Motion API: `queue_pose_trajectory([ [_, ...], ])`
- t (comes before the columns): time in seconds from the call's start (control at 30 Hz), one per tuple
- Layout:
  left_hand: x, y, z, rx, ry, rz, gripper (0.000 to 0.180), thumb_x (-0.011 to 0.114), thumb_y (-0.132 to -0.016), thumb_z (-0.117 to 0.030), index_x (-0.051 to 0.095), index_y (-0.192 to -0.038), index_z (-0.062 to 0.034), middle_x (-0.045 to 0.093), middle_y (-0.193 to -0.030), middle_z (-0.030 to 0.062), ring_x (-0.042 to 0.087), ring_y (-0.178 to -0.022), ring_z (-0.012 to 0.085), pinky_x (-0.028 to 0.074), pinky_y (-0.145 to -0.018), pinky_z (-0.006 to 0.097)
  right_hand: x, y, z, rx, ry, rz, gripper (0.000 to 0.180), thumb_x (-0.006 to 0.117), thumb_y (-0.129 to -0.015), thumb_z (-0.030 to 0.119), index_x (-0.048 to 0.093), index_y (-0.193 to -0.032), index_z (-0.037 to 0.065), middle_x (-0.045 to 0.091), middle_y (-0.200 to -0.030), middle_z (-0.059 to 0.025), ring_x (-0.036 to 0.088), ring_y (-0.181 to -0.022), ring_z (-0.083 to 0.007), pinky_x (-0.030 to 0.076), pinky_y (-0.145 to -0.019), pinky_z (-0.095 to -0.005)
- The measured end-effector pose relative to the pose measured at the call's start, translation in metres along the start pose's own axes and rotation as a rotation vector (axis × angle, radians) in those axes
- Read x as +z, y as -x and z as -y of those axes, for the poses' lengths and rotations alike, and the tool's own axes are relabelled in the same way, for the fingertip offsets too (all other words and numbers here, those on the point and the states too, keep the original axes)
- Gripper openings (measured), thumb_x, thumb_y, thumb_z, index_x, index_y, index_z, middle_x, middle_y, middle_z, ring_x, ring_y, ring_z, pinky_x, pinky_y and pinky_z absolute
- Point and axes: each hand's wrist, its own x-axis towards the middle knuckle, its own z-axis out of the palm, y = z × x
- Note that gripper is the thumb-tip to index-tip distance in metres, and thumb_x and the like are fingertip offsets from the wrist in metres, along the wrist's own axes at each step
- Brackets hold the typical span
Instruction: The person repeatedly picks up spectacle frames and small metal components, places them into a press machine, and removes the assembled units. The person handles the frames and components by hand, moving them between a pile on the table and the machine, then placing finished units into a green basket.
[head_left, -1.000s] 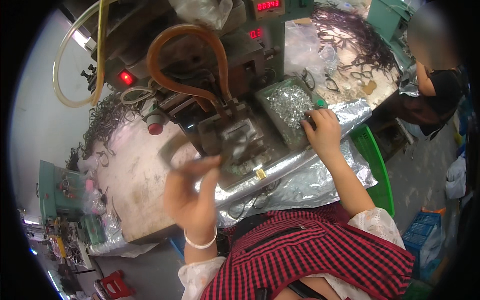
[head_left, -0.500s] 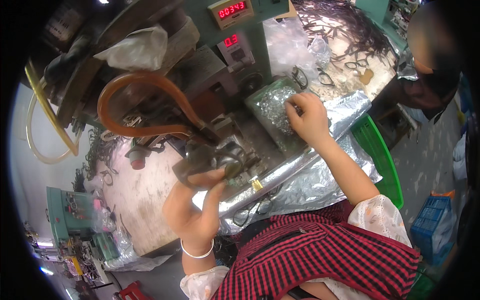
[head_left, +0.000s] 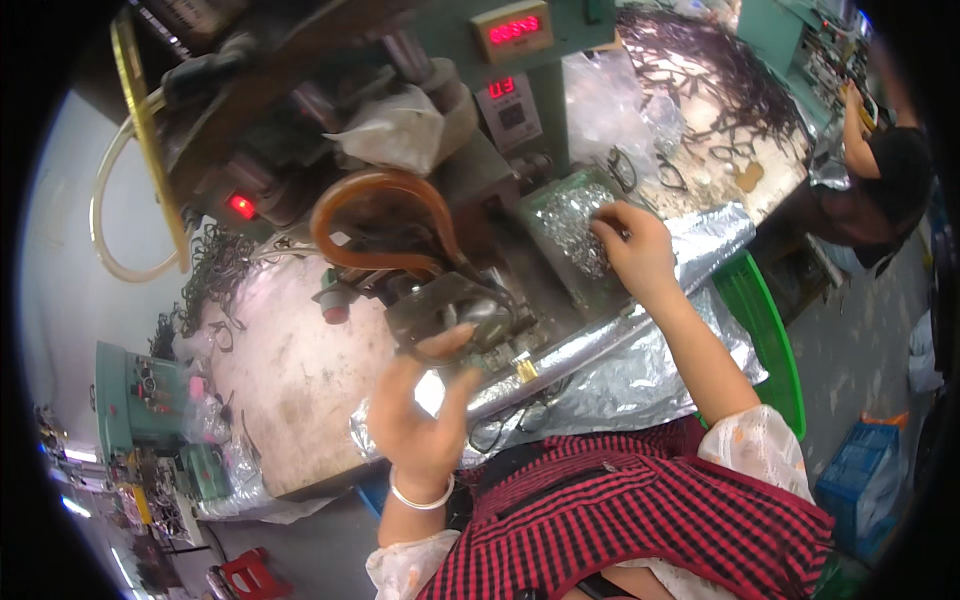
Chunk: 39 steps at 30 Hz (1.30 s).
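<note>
My left hand (head_left: 420,420), with a white bangle at the wrist, is blurred just below the machine's worktop. Its thumb and forefinger are apart, and I see nothing between them. The forefinger's tip is close to a dark metal fixture (head_left: 415,310) with a rounded, shiny top; whether it touches cannot be told. Over a green tray (head_left: 545,205) heaped with tiny silvery metal parts (head_left: 575,230) is my right hand (head_left: 638,250). Its fingertips are pinched together at the heap's edge; anything between them is too small to make out.
A brown hose (head_left: 325,215) loops above the fixture. Silver foil (head_left: 620,350) covers the front ledge, with dark eyeglass frames (head_left: 500,425) on it. A green crate (head_left: 770,340) stands at the right. A pile of dark strips (head_left: 720,80) lies beyond. Another person (head_left: 880,170) works at far right.
My left hand has drawn back slightly from the fixture, its thumb and forefinger spreading. My right hand stays at the tray. The whole view has shifted, and a red light now shows on the machine.
</note>
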Motion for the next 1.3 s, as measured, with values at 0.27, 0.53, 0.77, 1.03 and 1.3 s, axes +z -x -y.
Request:
queue_pose_trajectory([
  [0.27, -0.035, 0.071, 0.038, -0.19, -0.092, -0.548, 0.023, 0.049, -0.093, 0.003, 0.052, -0.116, 0.0052, 0.063, -0.11, 0.0181, 0.062, -0.098, 0.0232, 0.051, -0.09, 0.035, -0.012, 0.028, -0.007, 0.052, -0.212, -0.016, 0.014, 0.062, -0.085, 0.0, 0.066, -0.098, 0.001, 0.069, -0.093, -0.0095, 0.067, -0.089, -0.0179, 0.05, -0.08, -0.0291],
  [0.53, -0.029, 0.052, 0.069, -0.214, -0.201, -0.432, 0.011, 0.055, -0.093, 0.001, 0.061, -0.102, 0.0051, 0.067, -0.096, 0.0129, 0.065, -0.086, 0.0169, 0.051, -0.08, 0.027, 0.015, 0.016, 0.011, -0.144, -0.095, -0.036, 0.014, 0.066, -0.081, 0.001, 0.071, -0.094, 0.003, 0.068, -0.09, -0.0096, 0.066, -0.085, -0.0218, 0.05, -0.077, -0.0303],
  [0.77, -0.011, 0.085, 0.11, -0.466, 0.105, -0.437, 0.012, 0.055, -0.094, -0.001, 0.059, -0.105, 0.0048, 0.067, -0.094, 0.0122, 0.065, -0.082, 0.0163, 0.053, -0.076, 0.028, -0.037, 0.052, -0.025, -0.091, 0.074, -0.154, 0.016, 0.066, -0.081, -0.001, 0.071, -0.096, 0.003, 0.069, -0.09, -0.0085, 0.065, -0.086, -0.0203, 0.049, -0.078, -0.0296],
  [1.03, -0.018, 0.048, 0.078, -0.268, 0.105, -0.492, 0.011, 0.056, -0.092, 0.002, 0.06, -0.102, 0.0051, 0.068, -0.091, 0.0129, 0.067, -0.081, 0.0174, 0.054, -0.075, 0.028, -0.014, 0.034, 0.073, -0.122, -0.352, 0.184, 0.016, 0.066, -0.081, 0.001, 0.068, -0.097, -0.001, 0.07, -0.094, -0.0093, 0.065, -0.088, -0.0161, 0.049, -0.08, -0.0285],
  [1.3, -0.011, 0.065, 0.097, -0.384, 0.138, -0.486, 0.012, 0.054, -0.094, 0.0, 0.059, -0.105, 0.0055, 0.066, -0.09, 0.0124, 0.065, -0.081, 0.0167, 0.055, -0.075, 0.029, 0.034, 0.028, 0.101, 0.046, -0.656, 0.23, 0.039, 0.07, -0.082, 0.004, 0.055, -0.117, -0.003, 0.066, -0.099, -0.0085, 0.064, -0.092, -0.0145, 0.049, -0.083, -0.0255],
])
